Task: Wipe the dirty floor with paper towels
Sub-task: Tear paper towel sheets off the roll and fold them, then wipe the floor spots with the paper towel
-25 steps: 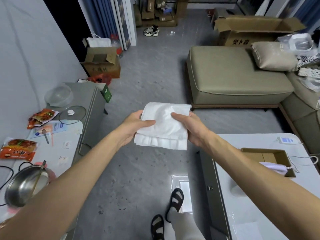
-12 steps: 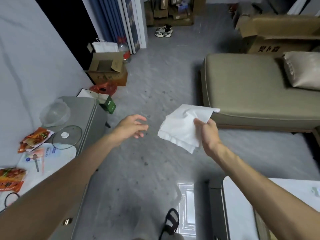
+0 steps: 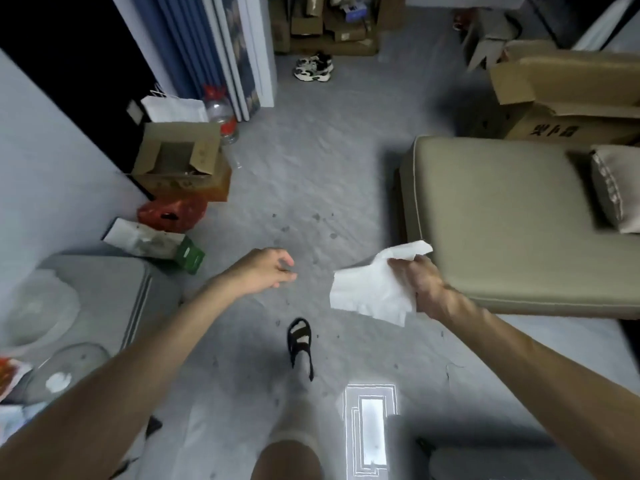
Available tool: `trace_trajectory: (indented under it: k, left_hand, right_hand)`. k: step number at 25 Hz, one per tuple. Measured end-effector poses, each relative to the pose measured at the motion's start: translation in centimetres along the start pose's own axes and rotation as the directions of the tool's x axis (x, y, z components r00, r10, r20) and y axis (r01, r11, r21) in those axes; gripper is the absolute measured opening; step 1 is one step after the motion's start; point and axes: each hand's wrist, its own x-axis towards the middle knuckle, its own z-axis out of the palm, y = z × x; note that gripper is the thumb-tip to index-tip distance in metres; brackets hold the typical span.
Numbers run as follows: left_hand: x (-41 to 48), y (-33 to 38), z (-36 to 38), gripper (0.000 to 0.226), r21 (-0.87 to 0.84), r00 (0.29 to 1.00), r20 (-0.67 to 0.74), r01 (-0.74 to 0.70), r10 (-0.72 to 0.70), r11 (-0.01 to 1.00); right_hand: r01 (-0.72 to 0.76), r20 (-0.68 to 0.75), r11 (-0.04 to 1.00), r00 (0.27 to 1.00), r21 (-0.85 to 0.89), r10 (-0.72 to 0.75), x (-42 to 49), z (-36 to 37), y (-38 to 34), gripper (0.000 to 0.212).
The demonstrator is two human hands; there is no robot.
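Note:
My right hand (image 3: 424, 285) grips a bunch of white paper towels (image 3: 372, 289) in the air above the grey floor (image 3: 311, 174), beside the sofa's near corner. The towels hang crumpled to the left of the fist. My left hand (image 3: 263, 271) floats empty to the left of them, fingers loosely curled, holding nothing. Dark spots and smudges (image 3: 308, 223) dot the floor just beyond both hands. My foot in a black sandal (image 3: 299, 341) stands on the floor below the hands.
An olive sofa (image 3: 502, 216) with a cushion (image 3: 616, 188) bounds the right. Cardboard boxes (image 3: 180, 161), a red bag (image 3: 171, 211) and a green carton (image 3: 156, 244) crowd the left wall. A grey cabinet (image 3: 104, 289) stands at the left, sneakers (image 3: 313, 67) far ahead.
My left hand let go of the towels, and the right now holds them alone. I have stepped forward, so the dirty patch of floor lies closer and a sandalled foot shows ahead.

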Motion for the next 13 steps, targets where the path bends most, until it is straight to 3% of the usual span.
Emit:
trace_trajectory:
  k: [3,6,8,10,13]
  left_hand:
    - [11.5,3.5,-4.1,0.028,0.053,0.999,0.021,-0.031,0.03,0.998]
    - [20.3,7.6,-8.4,0.025,0.064,0.995,0.086,-0.065,0.06,0.996]
    - [25.3,9.1,-11.0,0.022,0.062,0.995,0.081,-0.064,0.059,0.996]
    - [30.1,9.5,-12.5,0.016,0.044,0.998,0.044,-0.042,0.04,0.998]
    - [36.8,8.3,-12.9,0.013,0.072,1.0,0.007,0.019,-0.019,0.997]
  right_hand:
    - [0.034,0.03,0.997,0.999,-0.076,-0.032,8.8,1.1,-6.8,0.008]
    - [0.033,-0.001,0.997,0.999,-0.066,-0.033,16.1,1.7,-12.4,0.026]
    - [0.052,-0.042,0.996,0.998,-0.066,-0.055,21.1,2.3,-15.1,0.026]
    - [0.062,-0.09,0.993,0.993,-0.1,-0.071,26.4,2.2,-16.6,0.022]
    - [0.073,-0.026,0.996,0.997,-0.053,-0.074,34.8,2.8,-16.9,0.021]
